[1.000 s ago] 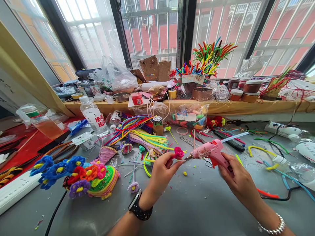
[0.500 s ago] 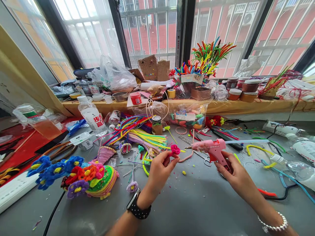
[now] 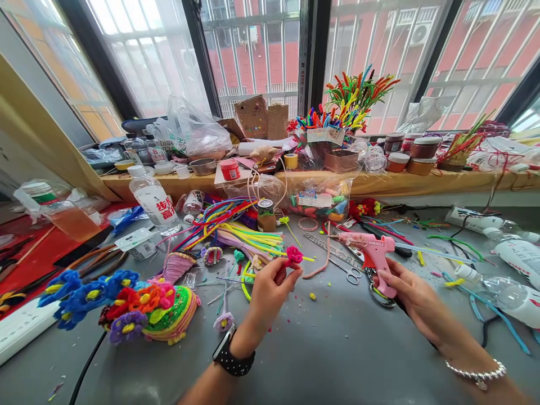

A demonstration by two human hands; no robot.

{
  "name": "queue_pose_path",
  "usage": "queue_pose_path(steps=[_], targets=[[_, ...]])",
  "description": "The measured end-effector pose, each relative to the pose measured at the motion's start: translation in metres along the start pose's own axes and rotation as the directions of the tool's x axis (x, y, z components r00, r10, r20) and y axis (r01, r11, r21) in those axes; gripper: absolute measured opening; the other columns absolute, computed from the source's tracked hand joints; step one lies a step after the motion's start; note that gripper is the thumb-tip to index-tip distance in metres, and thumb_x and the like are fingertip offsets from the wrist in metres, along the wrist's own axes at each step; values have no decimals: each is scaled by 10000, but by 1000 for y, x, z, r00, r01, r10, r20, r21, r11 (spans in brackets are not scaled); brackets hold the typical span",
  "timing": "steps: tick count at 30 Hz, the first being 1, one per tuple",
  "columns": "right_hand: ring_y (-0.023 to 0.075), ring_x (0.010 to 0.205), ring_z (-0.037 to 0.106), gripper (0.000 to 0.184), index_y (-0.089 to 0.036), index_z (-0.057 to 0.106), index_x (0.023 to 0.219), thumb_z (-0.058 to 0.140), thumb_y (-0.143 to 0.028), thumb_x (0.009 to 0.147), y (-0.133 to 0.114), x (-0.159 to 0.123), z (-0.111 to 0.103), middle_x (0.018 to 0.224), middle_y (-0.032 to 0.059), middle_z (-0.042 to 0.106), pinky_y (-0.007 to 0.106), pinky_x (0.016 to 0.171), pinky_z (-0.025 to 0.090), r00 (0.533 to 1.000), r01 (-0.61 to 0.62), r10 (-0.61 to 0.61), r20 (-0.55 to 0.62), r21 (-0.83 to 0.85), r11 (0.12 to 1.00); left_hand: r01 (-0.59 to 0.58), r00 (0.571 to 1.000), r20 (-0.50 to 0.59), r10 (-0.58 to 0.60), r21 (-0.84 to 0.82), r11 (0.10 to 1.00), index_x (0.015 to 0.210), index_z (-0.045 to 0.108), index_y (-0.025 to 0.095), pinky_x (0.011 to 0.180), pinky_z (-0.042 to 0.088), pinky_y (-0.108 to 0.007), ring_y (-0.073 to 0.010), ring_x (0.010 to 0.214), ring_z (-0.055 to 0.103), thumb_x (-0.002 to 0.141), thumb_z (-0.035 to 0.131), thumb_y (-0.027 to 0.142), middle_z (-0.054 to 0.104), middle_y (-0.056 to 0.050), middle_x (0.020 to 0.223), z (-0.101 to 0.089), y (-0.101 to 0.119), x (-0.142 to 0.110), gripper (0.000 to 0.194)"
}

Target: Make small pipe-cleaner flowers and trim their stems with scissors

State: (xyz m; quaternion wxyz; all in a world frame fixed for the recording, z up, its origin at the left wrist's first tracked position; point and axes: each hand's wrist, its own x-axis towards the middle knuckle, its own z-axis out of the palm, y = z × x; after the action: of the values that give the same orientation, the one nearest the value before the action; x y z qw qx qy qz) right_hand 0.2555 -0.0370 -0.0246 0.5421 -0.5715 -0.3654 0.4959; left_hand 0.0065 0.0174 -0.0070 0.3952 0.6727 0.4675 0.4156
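Observation:
Between the thumb and fingers of my left hand (image 3: 270, 292) is a small magenta pipe-cleaner rose (image 3: 294, 255). A yellow pipe cleaner (image 3: 309, 259) juts out to the right behind it. My right hand (image 3: 417, 292) has its fingers closed around the lower handle of a pink glue gun (image 3: 371, 250). The gun's nozzle points left, apart from the rose, and a clear glue stick (image 3: 434, 251) sticks out of its back. Below the nozzle lie scissors (image 3: 351, 273) and a metal ruler (image 3: 333, 250).
Pipe-cleaner flowers (image 3: 126, 298) in a striped base stand at the left. Bundled pipe cleaners (image 3: 248, 239) and a brown jar (image 3: 266, 216) lie beyond my left hand. Plastic bottles (image 3: 506, 292) rest on the right, and a water bottle (image 3: 154, 199) stands back left.
My right hand has drawn the glue gun to the right, and its nozzle is farther from the rose. My left hand still holds the rose in nearly the same place.

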Motion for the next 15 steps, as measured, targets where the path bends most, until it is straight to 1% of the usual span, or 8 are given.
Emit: queue_pose_path(steps=[4,6,8,10,12,15], targets=[[173,786,544,496,-182,465,1049,639,-383,630,1,0,3,895,30,586,214,640,453,993,102,-112,-45,-175,979,-21,1000,-16,21,19,1000,724,581,156,447,215,-194,-79,484,246,702,525,382,260,63,523,-1,2,0,234],[182,713,551,435,-165,491,958,639,-390,617,1,-1,4,812,38,596,234,576,457,983,136,-165,-82,-279,951,-24,1000,-16,24,22,999,723,582,154,446,204,-198,-80,485,240,702,526,380,252,64,519,-1,3,0,234],[159,539,517,371,-160,499,830,649,-397,587,1,-3,6,625,14,570,233,442,419,973,119,-182,-140,-372,921,-27,1000,-15,27,20,999,724,581,154,451,208,-200,-81,490,244,703,526,377,261,62,523,-1,4,-1,231],[121,418,435,327,-170,480,721,666,-382,555,1,-5,10,487,-23,501,216,356,349,968,79,-173,-182,-435,897,-27,1000,-10,27,13,1000,728,579,155,457,214,-200,-82,495,253,705,525,374,277,60,530,-1,4,-1,227],[101,389,391,313,-177,459,665,673,-365,536,0,-7,13,442,-41,459,208,340,317,964,56,-170,-207,-467,883,-24,1000,-7,24,11,1000,727,576,156,456,212,-198,-81,494,254,705,526,373,277,61,530,-1,4,-1,223],[102,396,394,308,-177,447,662,642,-390,554,1,-10,14,451,-42,445,216,350,319,958,47,-171,-229,-464,884,-21,1000,-6,21,13,1000,724,574,155,450,210,-193,-78,486,248,707,529,366,261,66,522,-1,5,-2,217]])
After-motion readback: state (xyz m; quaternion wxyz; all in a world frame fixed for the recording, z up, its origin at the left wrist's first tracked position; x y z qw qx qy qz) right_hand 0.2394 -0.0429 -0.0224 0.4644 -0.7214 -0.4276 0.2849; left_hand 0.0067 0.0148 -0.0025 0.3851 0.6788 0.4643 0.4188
